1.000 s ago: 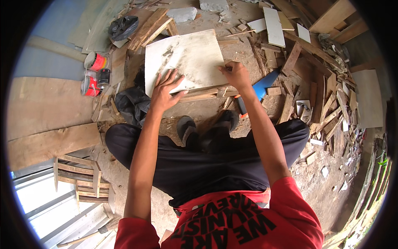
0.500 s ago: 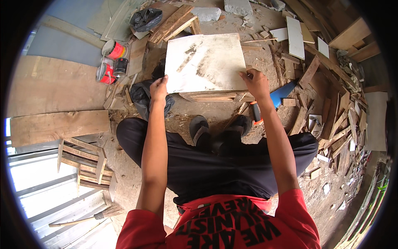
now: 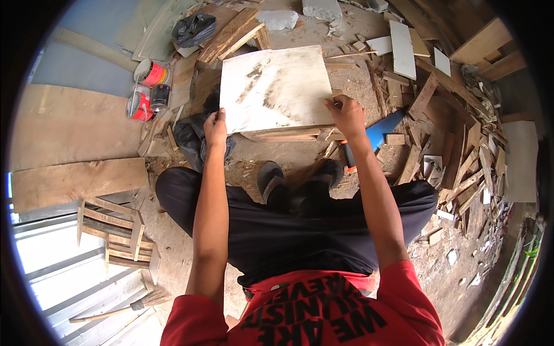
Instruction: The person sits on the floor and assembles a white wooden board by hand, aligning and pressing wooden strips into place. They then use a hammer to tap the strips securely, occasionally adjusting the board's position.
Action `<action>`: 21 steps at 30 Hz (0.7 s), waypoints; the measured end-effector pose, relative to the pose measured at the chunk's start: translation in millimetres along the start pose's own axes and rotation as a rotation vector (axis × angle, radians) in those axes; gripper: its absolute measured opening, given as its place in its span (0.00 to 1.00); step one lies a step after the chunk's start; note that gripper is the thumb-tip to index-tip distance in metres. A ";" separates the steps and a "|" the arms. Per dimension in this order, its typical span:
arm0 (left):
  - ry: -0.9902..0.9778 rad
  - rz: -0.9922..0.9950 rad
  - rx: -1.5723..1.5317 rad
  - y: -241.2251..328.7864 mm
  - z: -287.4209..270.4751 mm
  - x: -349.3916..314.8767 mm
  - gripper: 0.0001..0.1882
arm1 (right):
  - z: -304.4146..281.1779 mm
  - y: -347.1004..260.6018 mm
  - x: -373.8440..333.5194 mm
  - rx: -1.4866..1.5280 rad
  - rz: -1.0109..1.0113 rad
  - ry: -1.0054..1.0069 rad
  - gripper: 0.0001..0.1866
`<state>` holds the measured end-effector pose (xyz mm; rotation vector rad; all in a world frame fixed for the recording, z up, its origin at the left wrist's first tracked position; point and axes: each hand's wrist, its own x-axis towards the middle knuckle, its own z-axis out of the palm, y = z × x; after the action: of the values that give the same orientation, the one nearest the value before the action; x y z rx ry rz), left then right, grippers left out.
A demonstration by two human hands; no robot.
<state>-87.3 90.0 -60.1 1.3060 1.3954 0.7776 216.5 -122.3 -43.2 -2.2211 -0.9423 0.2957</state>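
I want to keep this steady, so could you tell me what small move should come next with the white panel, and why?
Probably ease the white panel down flat onto the wood strips beneath its near edge. The left hand grips its near-left corner and the right hand its near-right edge, so it seems carried by the hands above loose scraps.

Take the two red paint cans (image 3: 147,89) as your landmark. Just beyond them you see a crumpled black plastic bag (image 3: 195,27). Below them lies a wide flat plank (image 3: 78,183), then a small slatted wooden frame (image 3: 112,233), and farther down a straw broom (image 3: 124,307).
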 end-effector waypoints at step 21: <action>0.197 0.554 0.483 12.0 11.8 -10.6 0.20 | -20.6 12.7 13.8 0.248 0.072 -0.253 0.22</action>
<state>-73.8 80.1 -49.4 2.0933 1.4424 0.9886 242.5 -129.5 -35.9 -2.0222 -0.9027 0.7024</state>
